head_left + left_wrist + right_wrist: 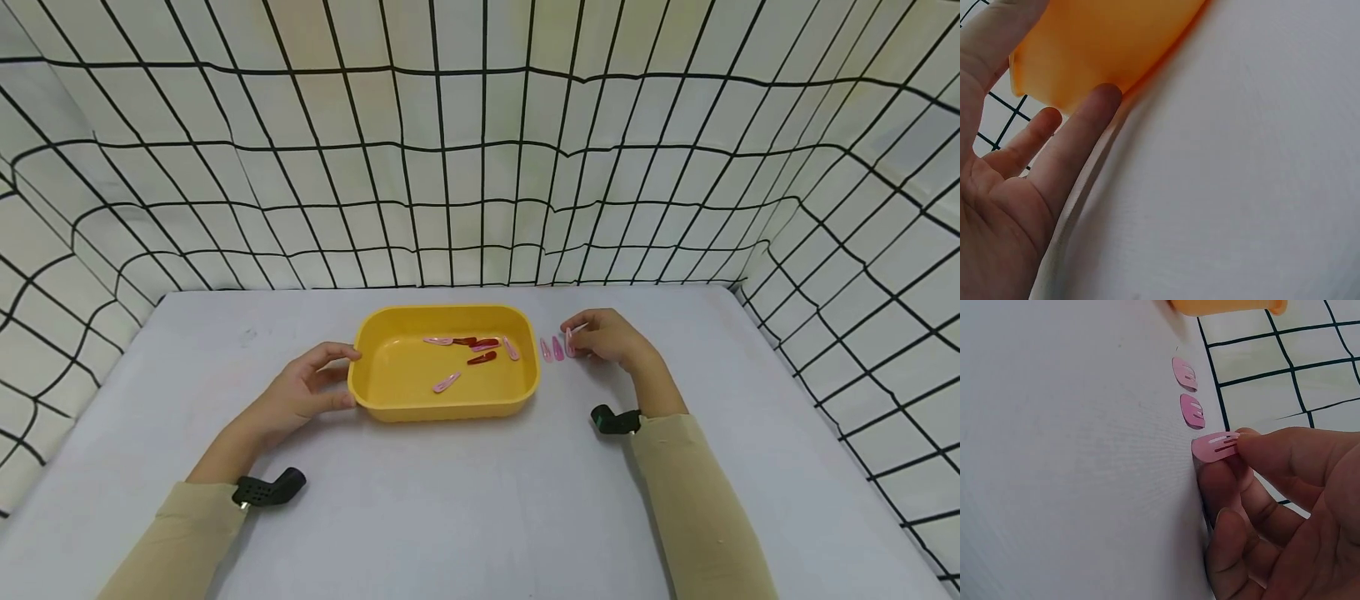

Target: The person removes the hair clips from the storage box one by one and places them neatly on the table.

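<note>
Pinched between the thumb and finger of my right hand (609, 337) is a pink snap hair clip (1213, 449), its rounded end at the table surface in the right wrist view. Beside it, two more pink hair clips (558, 348) lie in a row on the white table, right of a yellow tray (397, 371). Inside the tray are several pink clips (447, 382) and dark red clips (482, 357), some overlapping. My left hand (300, 392) rests against the tray's left end, its fingers extended and touching the rim and side; nothing is seen gripped in it.
A white wall covered with black grid netting (483, 167) rises behind the table (450, 508) and along both sides. Each wrist wears a black camera mount (270, 487) over or near a beige sleeve (697, 500).
</note>
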Motion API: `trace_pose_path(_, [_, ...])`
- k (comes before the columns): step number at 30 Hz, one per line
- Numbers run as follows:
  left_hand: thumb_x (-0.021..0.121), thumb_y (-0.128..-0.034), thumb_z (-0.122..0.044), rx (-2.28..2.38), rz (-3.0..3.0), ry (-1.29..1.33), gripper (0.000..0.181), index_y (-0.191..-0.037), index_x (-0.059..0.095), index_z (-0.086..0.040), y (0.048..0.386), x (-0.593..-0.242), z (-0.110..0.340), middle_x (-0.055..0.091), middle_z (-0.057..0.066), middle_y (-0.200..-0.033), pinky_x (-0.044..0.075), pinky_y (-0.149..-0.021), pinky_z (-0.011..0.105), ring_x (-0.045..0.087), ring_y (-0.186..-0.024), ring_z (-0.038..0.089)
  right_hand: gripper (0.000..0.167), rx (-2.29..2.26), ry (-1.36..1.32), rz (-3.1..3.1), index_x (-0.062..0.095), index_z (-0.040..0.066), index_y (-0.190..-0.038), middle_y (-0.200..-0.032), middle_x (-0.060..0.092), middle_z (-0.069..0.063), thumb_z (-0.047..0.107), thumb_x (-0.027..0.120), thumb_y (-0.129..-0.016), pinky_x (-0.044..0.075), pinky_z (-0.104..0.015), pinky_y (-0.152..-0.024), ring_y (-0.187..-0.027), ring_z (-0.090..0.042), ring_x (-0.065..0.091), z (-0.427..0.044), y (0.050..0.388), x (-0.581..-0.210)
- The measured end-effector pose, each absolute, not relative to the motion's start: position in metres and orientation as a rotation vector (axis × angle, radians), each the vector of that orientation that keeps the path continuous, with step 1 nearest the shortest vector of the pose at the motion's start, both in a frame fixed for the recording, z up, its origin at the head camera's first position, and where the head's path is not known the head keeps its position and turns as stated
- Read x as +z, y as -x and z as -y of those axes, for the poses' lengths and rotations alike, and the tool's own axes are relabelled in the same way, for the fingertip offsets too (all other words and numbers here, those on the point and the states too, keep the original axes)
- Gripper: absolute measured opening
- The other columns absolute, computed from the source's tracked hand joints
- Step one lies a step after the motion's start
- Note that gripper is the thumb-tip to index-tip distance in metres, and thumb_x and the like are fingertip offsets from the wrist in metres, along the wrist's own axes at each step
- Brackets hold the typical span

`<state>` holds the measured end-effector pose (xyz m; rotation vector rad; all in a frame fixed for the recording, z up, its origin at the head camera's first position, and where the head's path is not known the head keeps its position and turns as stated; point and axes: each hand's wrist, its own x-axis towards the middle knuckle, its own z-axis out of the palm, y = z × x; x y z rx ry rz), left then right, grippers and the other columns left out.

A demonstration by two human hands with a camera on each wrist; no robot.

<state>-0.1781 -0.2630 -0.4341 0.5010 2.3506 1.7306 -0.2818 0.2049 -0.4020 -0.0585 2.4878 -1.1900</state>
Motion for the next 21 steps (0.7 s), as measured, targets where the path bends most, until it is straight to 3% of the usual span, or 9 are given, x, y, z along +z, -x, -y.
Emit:
trace_pose_path(5, [0.073,-0.0884,-0.001,1.778,-2.330,-0.535,0.043,-0.124,0.050,-0.001,0.1794,-0.4346,0.2643,0.033,0.021,-0.155,0.057,-0.090,0.025,0.056,-0.124,0.014,0.028,-1.172,0.051,-2.505,0.067,0.011,-0.123,-0.094,0.067,-0.008,0.015,0.063,-0.096,0.051,-0.026,-0.067,-0.080,-0.022,0.058,-0.2035,0.2813,-0.4023])
trace_pose_path(8, [0.068,-0.0927,-0.002,1.810,-2.291,-0.522,0.034,-0.121,0.050,-0.001,0.1788,-0.4341,0.2656,0.032,0.021,-0.156,0.059,-0.088,0.029,0.057,-0.122,0.006,0.028,-1.159,0.047,-2.519,0.067,0.011,-0.123,-0.095,0.066,-0.008,0.015,0.062,-0.096,0.052,-0.025,-0.067,-0.081,-0.022,0.057,-0.2031,0.2818,-0.4031])
trace_pose_path(11, [0.067,-0.0943,-0.004,1.791,-2.264,-0.514,0.038,-0.128,0.050,-0.001,0.1778,-0.4335,0.2675,0.033,0.019,-0.156,0.058,-0.090,0.030,0.053,-0.126,0.007,0.029,-1.137,0.040,-2.534,0.067,0.011,-0.125,-0.097,0.065,-0.009,0.015,0.061,-0.097,0.052,-0.025,-0.068,-0.082,-0.022,0.057,-0.2030,0.2818,-0.4037])
trace_pose_path(16, [0.075,-0.0888,-0.010,1.603,-2.353,-0.577,0.059,-0.143,0.050,-0.009,0.1778,-0.4320,0.2689,0.037,0.011,-0.157,0.041,-0.103,0.014,0.046,-0.135,0.012,0.030,-1.119,0.024,-2.543,0.066,0.012,-0.127,-0.098,0.064,-0.009,0.017,0.061,-0.097,0.053,-0.025,-0.070,-0.084,-0.022,0.057,-0.2022,0.2804,-0.4028])
trace_pose_path(18, [0.077,-0.0868,-0.010,1.555,-2.391,-0.631,0.055,-0.137,0.055,-0.009,0.1782,-0.4314,0.2679,0.037,0.011,-0.157,0.034,-0.105,0.010,0.045,-0.136,0.013,0.030,-1.116,0.026,-2.544,0.066,0.011,-0.127,-0.097,0.064,-0.009,0.017,0.061,-0.097,0.053,-0.025,-0.070,-0.084,-0.023,0.057,-0.2016,0.2798,-0.4021])
trace_pose_path(21, [0.078,-0.0856,-0.007,1.568,-2.403,-0.698,0.037,-0.118,0.061,-0.008,0.1789,-0.4313,0.2660,0.039,0.015,-0.154,0.034,-0.107,0.009,0.046,-0.134,0.012,0.030,-1.108,0.030,-2.550,0.066,0.011,-0.127,-0.098,0.064,-0.009,0.016,0.062,-0.097,0.052,-0.025,-0.070,-0.084,-0.022,0.057,-0.2007,0.2792,-0.4015])
